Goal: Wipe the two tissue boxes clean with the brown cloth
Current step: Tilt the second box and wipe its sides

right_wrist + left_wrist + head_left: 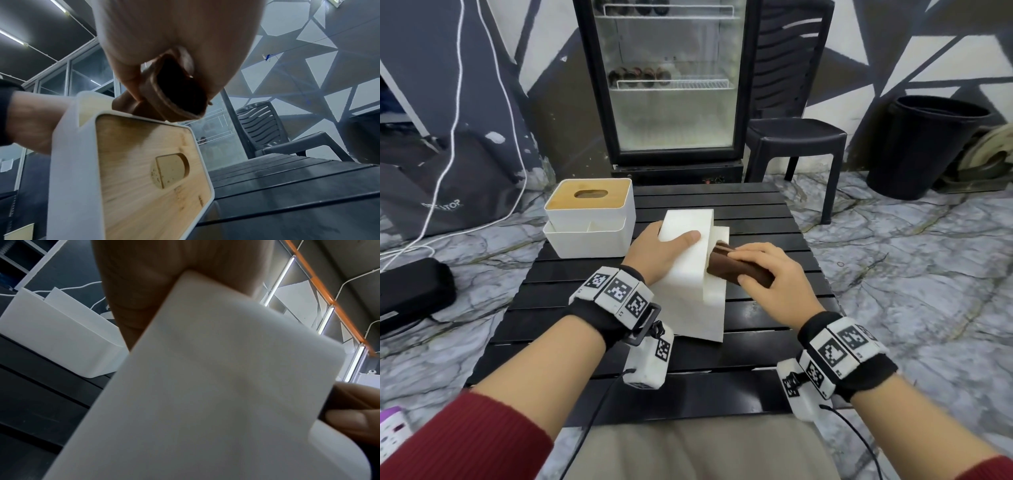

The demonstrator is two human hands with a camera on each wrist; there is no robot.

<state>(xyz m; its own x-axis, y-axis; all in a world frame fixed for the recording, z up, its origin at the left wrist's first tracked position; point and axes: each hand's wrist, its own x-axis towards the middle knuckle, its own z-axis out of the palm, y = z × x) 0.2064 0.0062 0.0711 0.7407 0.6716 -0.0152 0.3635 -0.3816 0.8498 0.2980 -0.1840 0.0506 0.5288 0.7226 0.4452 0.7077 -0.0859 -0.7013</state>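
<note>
On its side in the middle of the black slatted table (763, 219) lies a white tissue box (688, 270). Its wooden lid (148, 170) faces right. My left hand (654, 253) grips this box (226, 386) from the left, thumb over its top face. My right hand (767, 270) holds a folded brown cloth (729, 269) and presses it on the box's right upper side, by the lid's edge. The cloth (172, 97) sits curled in my right hand (174, 32). The second tissue box (589, 212) stands upright at the table's back left, wooden lid on top.
Behind the table stand a glass-door fridge (674, 78), a black plastic stool (794, 137) and a black bin (924, 144). White cables (448, 137) and a black case (410, 291) lie on the marble floor at left. The table's right half is bare slats.
</note>
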